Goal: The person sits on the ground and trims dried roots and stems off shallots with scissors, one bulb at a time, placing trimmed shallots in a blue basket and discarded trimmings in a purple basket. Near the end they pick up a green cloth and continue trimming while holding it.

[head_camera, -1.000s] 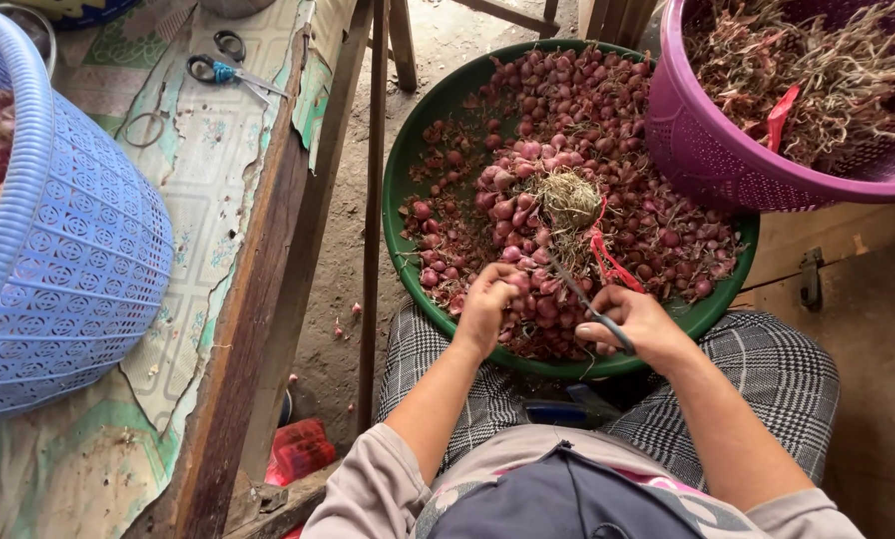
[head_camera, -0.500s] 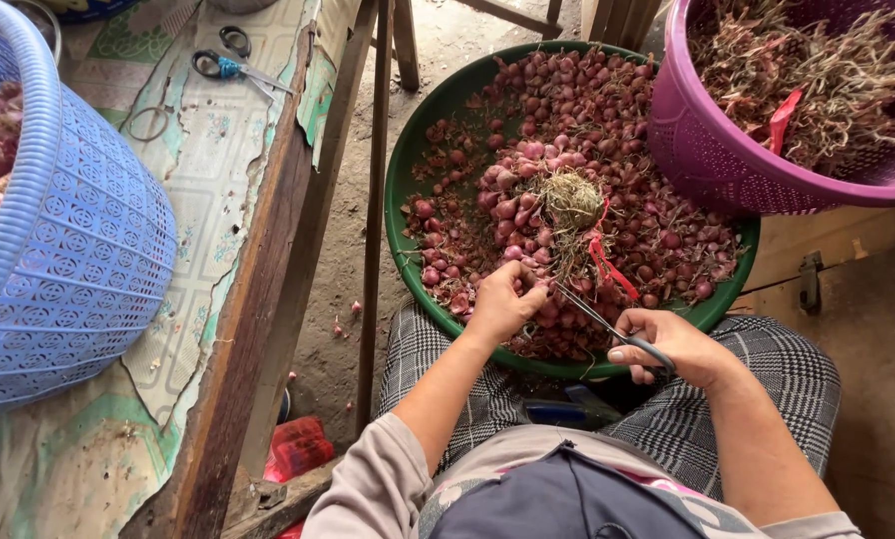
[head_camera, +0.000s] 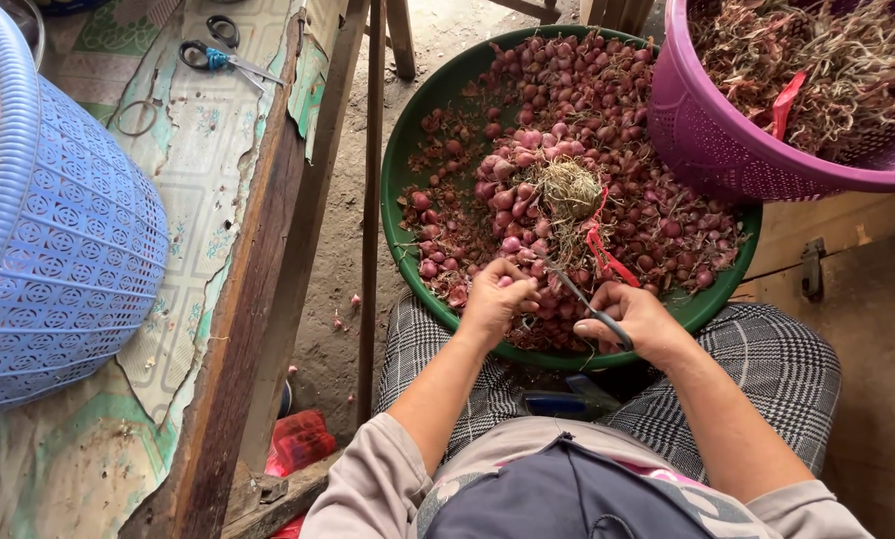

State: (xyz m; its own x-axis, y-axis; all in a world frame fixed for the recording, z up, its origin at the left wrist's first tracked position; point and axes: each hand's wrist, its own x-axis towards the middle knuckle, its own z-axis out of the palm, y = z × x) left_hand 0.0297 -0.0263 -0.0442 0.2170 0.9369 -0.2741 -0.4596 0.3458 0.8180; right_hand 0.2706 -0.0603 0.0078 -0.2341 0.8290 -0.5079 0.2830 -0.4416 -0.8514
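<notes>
A round green basin point(head_camera: 408, 150) full of small red shallots point(head_camera: 607, 110) rests on my lap. In its middle lies a bunch of shallots with dry roots point(head_camera: 570, 188) tied by a red band point(head_camera: 602, 250). My left hand point(head_camera: 497, 297) pinches a shallot at the basin's near edge. My right hand point(head_camera: 635, 319) grips dark scissors point(head_camera: 577, 297), the blades pointing up-left toward the left hand's shallot.
A purple basket point(head_camera: 737, 140) of dry stalks overlaps the basin at upper right. A blue mesh basket point(head_camera: 58, 240) sits on the worn table at left, with blue-handled scissors point(head_camera: 223, 58) and a wire ring point(head_camera: 138, 117) behind it. A wooden table leg point(head_camera: 371, 200) stands beside the basin.
My right hand has drawn back with the scissors and then closed in again toward the left hand. My left hand has stayed at the basin's near edge on a shallot.
</notes>
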